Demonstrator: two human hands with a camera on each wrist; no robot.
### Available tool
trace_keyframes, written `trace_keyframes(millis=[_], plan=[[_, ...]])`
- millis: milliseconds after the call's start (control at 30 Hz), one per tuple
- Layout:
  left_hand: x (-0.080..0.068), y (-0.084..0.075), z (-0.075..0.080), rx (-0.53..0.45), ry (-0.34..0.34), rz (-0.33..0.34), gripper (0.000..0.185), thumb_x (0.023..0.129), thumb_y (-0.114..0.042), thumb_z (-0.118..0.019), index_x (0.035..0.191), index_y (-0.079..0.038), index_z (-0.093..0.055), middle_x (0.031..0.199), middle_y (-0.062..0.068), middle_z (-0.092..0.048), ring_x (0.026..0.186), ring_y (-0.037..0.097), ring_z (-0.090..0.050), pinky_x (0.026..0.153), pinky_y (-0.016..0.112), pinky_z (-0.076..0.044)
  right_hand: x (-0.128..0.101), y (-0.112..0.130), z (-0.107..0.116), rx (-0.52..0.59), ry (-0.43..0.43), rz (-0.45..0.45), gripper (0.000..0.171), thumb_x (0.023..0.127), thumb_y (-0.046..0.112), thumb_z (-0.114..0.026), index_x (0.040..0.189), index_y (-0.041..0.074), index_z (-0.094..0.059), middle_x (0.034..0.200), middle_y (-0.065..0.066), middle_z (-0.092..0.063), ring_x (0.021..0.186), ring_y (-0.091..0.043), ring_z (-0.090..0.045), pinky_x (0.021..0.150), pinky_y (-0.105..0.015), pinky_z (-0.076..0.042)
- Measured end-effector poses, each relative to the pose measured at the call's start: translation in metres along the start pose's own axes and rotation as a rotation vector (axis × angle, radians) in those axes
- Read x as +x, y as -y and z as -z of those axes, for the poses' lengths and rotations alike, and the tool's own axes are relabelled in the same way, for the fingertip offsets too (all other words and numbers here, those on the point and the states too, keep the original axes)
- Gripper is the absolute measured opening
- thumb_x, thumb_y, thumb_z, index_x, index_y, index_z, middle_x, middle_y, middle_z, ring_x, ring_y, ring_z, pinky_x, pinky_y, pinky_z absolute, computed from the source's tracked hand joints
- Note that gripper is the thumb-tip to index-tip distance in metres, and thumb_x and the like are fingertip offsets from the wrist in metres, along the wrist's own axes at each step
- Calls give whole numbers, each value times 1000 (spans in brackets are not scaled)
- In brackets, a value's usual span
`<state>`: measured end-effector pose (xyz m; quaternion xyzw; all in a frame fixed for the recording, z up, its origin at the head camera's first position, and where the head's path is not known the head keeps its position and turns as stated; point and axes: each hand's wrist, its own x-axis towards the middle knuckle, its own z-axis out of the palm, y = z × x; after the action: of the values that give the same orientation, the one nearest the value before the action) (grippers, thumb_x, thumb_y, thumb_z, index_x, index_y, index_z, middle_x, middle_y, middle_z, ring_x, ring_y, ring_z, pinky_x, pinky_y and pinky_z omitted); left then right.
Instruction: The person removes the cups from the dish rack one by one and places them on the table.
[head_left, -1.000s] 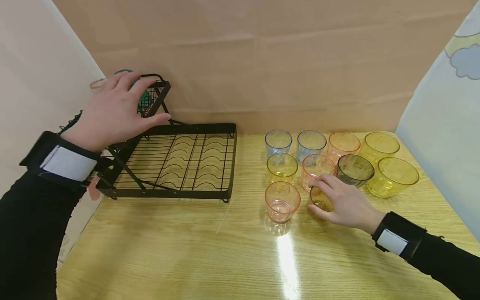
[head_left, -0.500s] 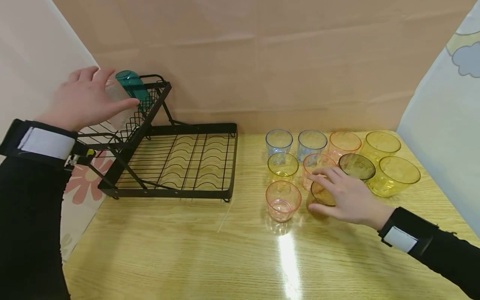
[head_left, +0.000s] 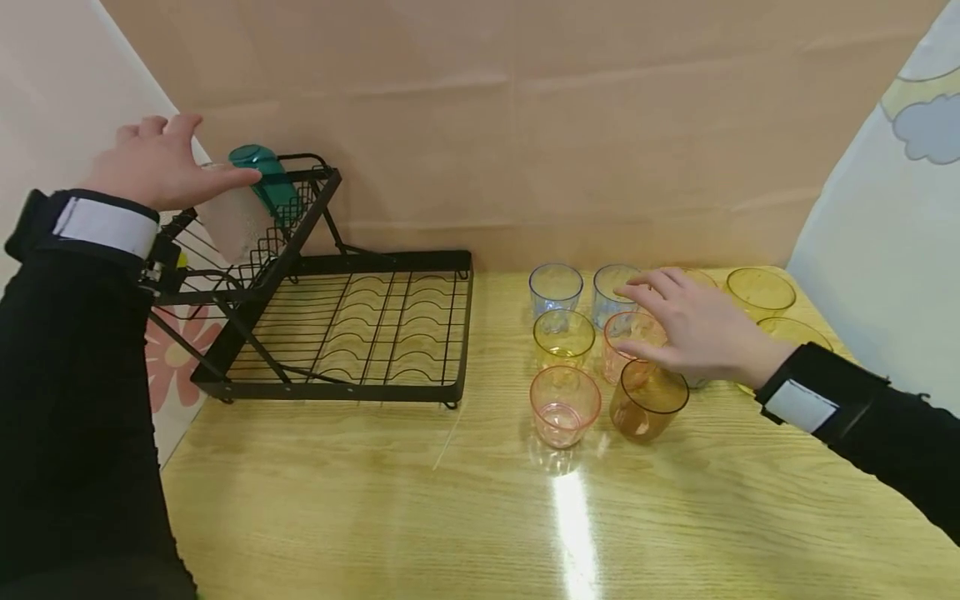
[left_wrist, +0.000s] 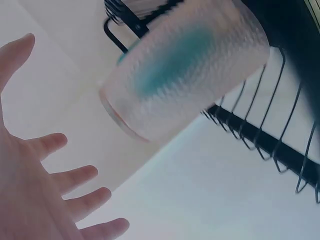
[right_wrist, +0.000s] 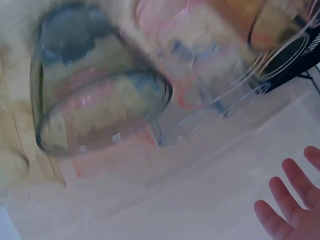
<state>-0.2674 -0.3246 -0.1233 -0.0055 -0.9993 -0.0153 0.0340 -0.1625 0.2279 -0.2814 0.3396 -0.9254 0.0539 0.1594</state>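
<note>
My left hand (head_left: 153, 162) is spread beside a clear textured glass (head_left: 236, 223) that leans upside down in the upper tier of the black dish rack (head_left: 345, 388). The left wrist view shows a gap between its fingers and that glass (left_wrist: 190, 65). A teal glass (head_left: 272, 179) leans behind it in the same tier. Over the group of glasses hovers my right hand (head_left: 693, 333), its fingers loosely extended and holding nothing. Just below it stands an amber-brown glass (head_left: 648, 408), upright on the table. In the right wrist view a smoky glass (right_wrist: 100, 100) lies blurred, apart from the fingers.
Left of the brown glass stands a pink glass (head_left: 564, 408), with a yellow glass (head_left: 564, 342) behind it. Two blue-rimmed glasses, one here (head_left: 556, 287), stand at the back. Larger yellow glasses (head_left: 761, 292) are at the right. A beige wall (head_left: 525, 125) closes off the back.
My left hand has moved left and up, off the clear glass, which now leans in the rack. The right hand has let go of the brown glass and risen above it.
</note>
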Motion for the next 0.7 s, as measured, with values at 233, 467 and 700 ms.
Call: trace_keyframes(millis=[233,467,700], plan=[[8,0,6,0,31,47,103,90,-71,-36,153,0,2,149,40,-4,130,64,-11,97,74,-22,28,-10,6,-70,74,-11,66,86,51,-67,130,3,-57,122,-17,-55,114,-38,-50,82,-54,-48],[19,6,2,-1,93,89,106,88,-74,-33,152,2,4,141,46,-14,118,67,-26,90,72,-31,55,-7,8,-84,154,-38,72,88,60,-59,135,5,-54,128,-17,-52,120,-37,-46,90,-56,-44],[26,4,1,-32,224,50,100,93,-66,-34,150,5,7,137,49,-20,117,64,-31,91,69,-32,75,8,9,-76,159,-18,74,88,64,-57,136,8,-53,129,-14,-51,121,-35,-46,91,-53,-44]])
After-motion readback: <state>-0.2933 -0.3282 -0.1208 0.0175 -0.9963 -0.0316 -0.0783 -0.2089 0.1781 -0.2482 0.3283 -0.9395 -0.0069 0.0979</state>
